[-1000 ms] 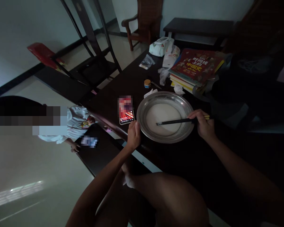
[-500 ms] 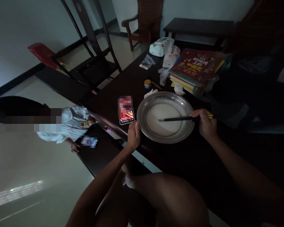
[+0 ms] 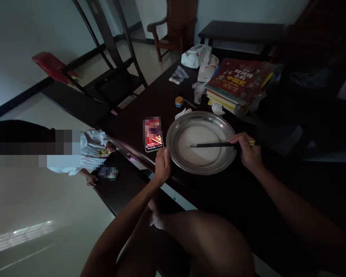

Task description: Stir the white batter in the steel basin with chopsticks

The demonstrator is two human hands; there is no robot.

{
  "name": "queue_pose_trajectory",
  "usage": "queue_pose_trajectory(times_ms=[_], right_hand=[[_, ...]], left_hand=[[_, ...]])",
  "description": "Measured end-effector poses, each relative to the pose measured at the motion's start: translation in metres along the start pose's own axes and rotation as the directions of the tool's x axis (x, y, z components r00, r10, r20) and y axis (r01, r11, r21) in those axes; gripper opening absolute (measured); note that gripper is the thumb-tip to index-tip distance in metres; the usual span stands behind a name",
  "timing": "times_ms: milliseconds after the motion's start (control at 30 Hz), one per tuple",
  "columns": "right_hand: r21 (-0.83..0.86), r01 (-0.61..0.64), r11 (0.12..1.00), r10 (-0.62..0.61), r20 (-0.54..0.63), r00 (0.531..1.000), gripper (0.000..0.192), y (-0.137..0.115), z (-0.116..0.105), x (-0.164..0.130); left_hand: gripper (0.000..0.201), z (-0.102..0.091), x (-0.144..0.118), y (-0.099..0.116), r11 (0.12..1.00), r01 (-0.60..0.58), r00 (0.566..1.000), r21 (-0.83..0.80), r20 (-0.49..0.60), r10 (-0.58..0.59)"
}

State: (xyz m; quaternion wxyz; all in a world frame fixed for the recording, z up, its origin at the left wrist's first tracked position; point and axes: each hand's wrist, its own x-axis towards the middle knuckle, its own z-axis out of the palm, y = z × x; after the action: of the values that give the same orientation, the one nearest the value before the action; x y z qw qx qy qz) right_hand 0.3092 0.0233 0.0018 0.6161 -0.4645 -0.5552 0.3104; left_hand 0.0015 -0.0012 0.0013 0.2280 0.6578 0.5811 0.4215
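Chopsticks (image 3: 213, 145) had slid slightly leftward, clamped in your right hand (image 3: 250, 152), the nearer one, long axis running left across milky liquid (image 3: 198, 134) in the basin (image 3: 173, 134); your left hand (image 3: 163, 166) sat at its left rim, grip unclear.

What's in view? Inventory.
bowl: 1, silver, on table
contents: 1, white, in bowl
chopsticks: likely 2, black/yellow, over bowl
phone: 1, red-screened, left of bowl
jar: 1, gold-lidded, behind bowl
books: several, red-topped, behind bowl
bags: several, pale, table's far end
scraps: 2, white, behind bowl
table: 1, dark, centre
armchair: 1, brown, back
chair: 1, dark, left
person: 1, white-clad, left
left grip: 1, at bowl
right grip: 1, on chopsticks
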Motion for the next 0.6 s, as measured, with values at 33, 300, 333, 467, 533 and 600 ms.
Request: queue_pose_trajectory(times_ms=[33, 300, 333, 467, 533, 600], right_hand=[[0.010, -0.003, 1.000, 0.003, -0.025, 1.000, 0.042, 0.0004, -0.0001, 0.0002], [0.016, 0.006, 1.000, -0.006, -0.009, 1.000, 0.041, 0.0010, 0.0013, 0.0009], [0.018, 0.010, 1.000, -0.010, -0.038, 0.999, 0.041, 0.0012, 0.0013, 0.0011], [0.035, 0.016, 0.999, -0.014, -0.056, 0.998, 0.043, 0.0019, 0.0011, 0.0010], [0.012, 0.013, 1.000, -0.013, -0.009, 1.000, 0.042, 0.0019, 0.0008, 0.0006], [-0.001, 0.012, 1.000, -0.012, -0.013, 1.000, 0.042, 0.0018, 0.0004, 0.0004]], left_hand=[[0.066, 0.0000, 0.0002, -0.0001, 1.000, -0.003, 1.000, -0.003, 0.000, 0.003], [0.066, -0.0002, 0.0006, -0.0016, 1.000, -0.013, 1.000, -0.003, 0.000, 0.013], [0.066, -0.0003, 0.0008, -0.0016, 1.000, -0.015, 1.000, -0.001, 0.001, 0.015], [0.067, -0.0006, 0.0010, -0.0013, 1.000, -0.019, 1.000, 0.014, 0.004, 0.019], [0.067, -0.0008, 0.0008, -0.0011, 1.000, -0.018, 1.000, 0.018, 0.002, 0.018], [0.067, -0.0009, 0.0007, -0.0011, 1.000, -0.019, 1.000, 0.016, 0.003, 0.019]])
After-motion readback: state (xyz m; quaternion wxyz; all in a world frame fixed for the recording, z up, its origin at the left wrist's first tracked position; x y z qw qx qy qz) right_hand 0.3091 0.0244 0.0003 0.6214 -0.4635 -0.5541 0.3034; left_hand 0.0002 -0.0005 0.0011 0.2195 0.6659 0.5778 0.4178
